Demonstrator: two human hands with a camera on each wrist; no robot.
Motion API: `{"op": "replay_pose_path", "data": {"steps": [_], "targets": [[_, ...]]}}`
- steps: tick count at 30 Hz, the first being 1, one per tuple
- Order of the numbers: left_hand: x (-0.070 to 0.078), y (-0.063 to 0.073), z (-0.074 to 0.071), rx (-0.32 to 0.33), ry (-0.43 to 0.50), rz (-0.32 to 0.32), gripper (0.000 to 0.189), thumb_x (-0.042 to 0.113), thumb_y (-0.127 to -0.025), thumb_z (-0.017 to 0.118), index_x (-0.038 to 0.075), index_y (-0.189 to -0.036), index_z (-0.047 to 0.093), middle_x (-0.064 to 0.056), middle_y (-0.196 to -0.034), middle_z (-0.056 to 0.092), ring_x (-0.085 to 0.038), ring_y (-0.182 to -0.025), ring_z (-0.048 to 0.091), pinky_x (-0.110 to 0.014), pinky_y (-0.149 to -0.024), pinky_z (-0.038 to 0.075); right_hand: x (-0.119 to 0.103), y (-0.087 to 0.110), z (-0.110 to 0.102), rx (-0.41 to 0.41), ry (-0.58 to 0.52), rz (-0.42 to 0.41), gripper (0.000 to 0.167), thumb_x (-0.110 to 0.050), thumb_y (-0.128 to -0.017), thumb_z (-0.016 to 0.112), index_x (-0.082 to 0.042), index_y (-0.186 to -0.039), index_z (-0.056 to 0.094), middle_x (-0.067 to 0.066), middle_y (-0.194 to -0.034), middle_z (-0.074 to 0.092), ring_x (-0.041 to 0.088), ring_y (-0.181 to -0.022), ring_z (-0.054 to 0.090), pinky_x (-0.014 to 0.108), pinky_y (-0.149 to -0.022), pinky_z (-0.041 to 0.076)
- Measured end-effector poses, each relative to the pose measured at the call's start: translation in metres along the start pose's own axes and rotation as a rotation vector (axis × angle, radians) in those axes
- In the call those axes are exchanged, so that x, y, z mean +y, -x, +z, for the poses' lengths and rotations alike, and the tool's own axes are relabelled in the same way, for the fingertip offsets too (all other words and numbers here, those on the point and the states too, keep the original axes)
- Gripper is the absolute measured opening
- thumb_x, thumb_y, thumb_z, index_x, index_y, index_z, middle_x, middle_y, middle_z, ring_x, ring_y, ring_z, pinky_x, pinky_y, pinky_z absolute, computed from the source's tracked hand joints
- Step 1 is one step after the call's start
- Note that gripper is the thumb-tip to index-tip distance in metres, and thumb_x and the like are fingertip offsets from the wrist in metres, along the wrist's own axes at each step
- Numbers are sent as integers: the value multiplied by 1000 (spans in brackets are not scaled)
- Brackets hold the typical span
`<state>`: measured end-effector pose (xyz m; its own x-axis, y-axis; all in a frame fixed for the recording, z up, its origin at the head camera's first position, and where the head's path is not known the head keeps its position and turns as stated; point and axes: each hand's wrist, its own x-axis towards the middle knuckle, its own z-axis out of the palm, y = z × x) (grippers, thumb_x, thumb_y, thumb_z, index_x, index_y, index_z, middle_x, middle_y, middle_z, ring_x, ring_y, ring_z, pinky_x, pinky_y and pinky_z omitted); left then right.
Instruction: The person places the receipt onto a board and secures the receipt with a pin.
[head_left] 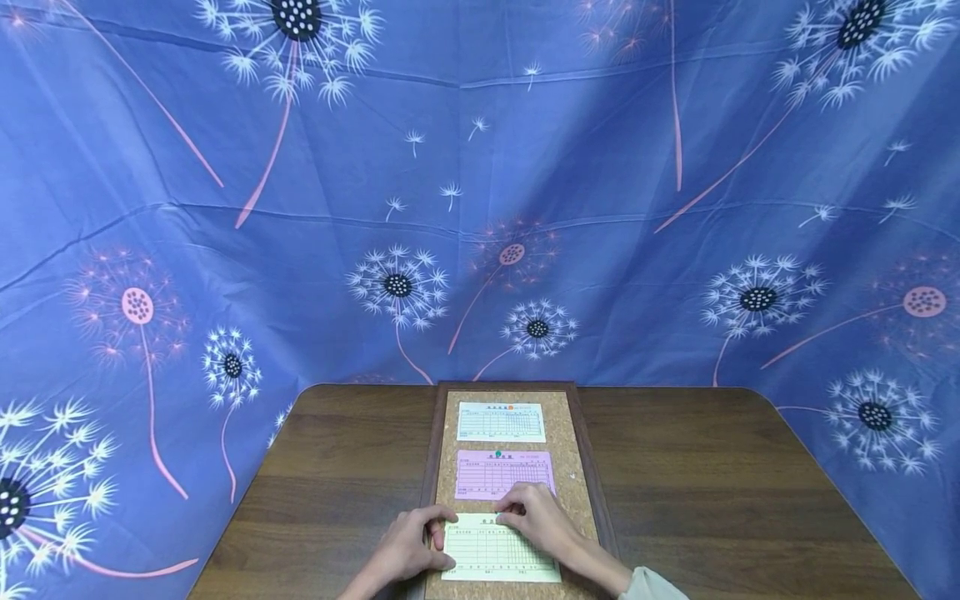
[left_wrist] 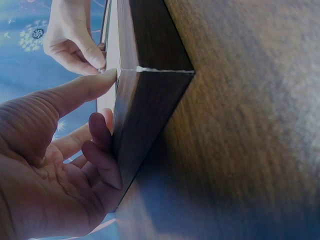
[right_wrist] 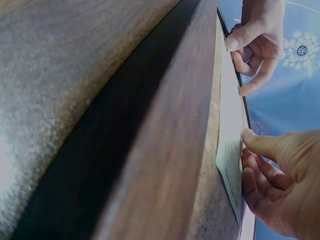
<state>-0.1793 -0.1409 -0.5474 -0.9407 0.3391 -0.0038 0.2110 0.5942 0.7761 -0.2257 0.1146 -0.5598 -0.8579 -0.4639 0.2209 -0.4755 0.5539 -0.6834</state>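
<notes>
A pale yellow-green printed slip (head_left: 480, 554) lies flat on the cork board (head_left: 570, 500), nearest the person. My left hand (head_left: 408, 546) rests at the board's left side, its thumb and index fingertip pressing the slip's left edge at the lower and upper corners. In the left wrist view, the left hand's other fingers (left_wrist: 102, 165) bend loosely beside the frame. At the slip's top middle, my right hand (head_left: 542, 521) pinches a tiny push pin, mostly hidden by the fingertips; a bit of green shows there. The right wrist view shows the right hand (right_wrist: 280, 175) close against the slip.
Above, a pink slip (head_left: 495, 479) is held by a green push pin (head_left: 498, 454), and a white-blue slip (head_left: 498, 425) by an orange push pin (head_left: 511, 407). A dark wooden frame (head_left: 585, 442) borders the cork. Brown table (head_left: 697, 483) spreads either side; a blue dandelion cloth (head_left: 465, 167) hangs behind.
</notes>
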Motion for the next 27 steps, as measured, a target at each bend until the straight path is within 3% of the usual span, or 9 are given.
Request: {"op": "replay_pose_path", "data": {"steps": [27], "targets": [[0, -2, 1, -21, 6, -17, 49, 10, -65, 92, 12, -109, 71, 8, -70, 61, 3, -56, 41, -19, -53, 32, -2, -7, -2, -30, -37, 10, 5, -6, -77, 84, -7, -81, 81, -1, -75, 74, -4, -68, 63, 12, -63, 51]]}}
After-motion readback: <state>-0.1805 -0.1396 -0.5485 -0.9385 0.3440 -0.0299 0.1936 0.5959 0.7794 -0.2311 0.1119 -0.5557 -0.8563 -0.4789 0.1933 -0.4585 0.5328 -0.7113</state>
